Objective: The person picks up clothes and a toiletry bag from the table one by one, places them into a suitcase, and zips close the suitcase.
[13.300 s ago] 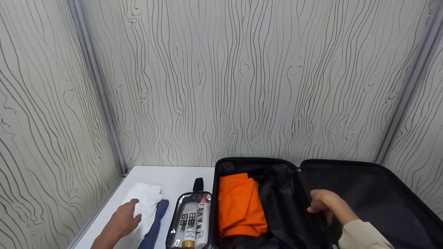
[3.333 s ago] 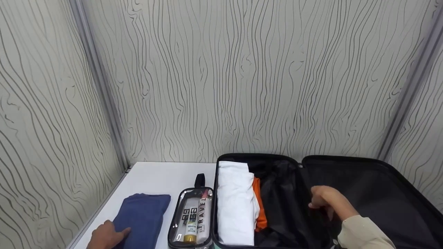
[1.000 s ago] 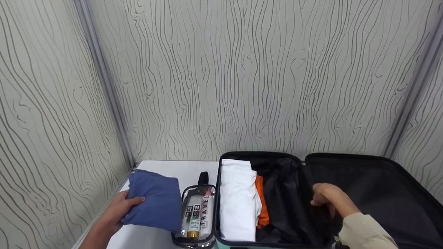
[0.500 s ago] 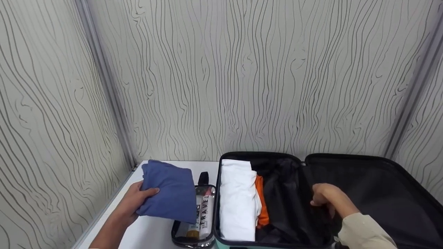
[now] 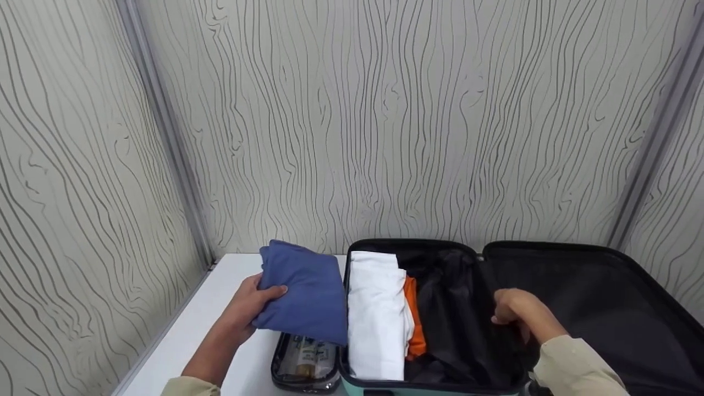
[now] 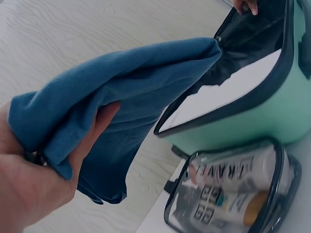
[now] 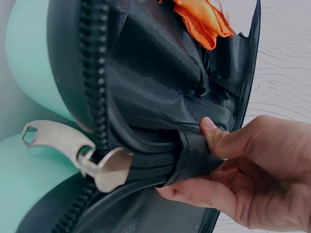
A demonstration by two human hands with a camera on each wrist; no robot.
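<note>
My left hand point(image 5: 246, 305) grips a folded blue garment point(image 5: 305, 294), thumb on top and fingers beneath. The garment hangs in the air over the clear toiletry pouch, its right edge reaching the open suitcase's left rim point(image 5: 346, 330). A folded white garment point(image 5: 377, 319) lies in the suitcase's left half, over an orange garment point(image 5: 416, 330) that shows along one side. At the fold between the halves, my right hand point(image 5: 520, 311) pinches the suitcase's black lining fabric point(image 7: 192, 153), as the right wrist view shows.
The clear pouch with black trim point(image 6: 280, 160) holds tubes and stands against the suitcase's mint-green shell point(image 6: 243, 121). A metal zipper pull point(image 7: 56, 136) sticks out near the fold. The black suitcase lid point(image 5: 583, 308) lies open at right on the white table point(image 5: 212, 297).
Over the last second the left hand has carried the blue garment right and away from me, across the pouch. Earlier, the white garment went from table to suitcase. The right hand stays put.
</note>
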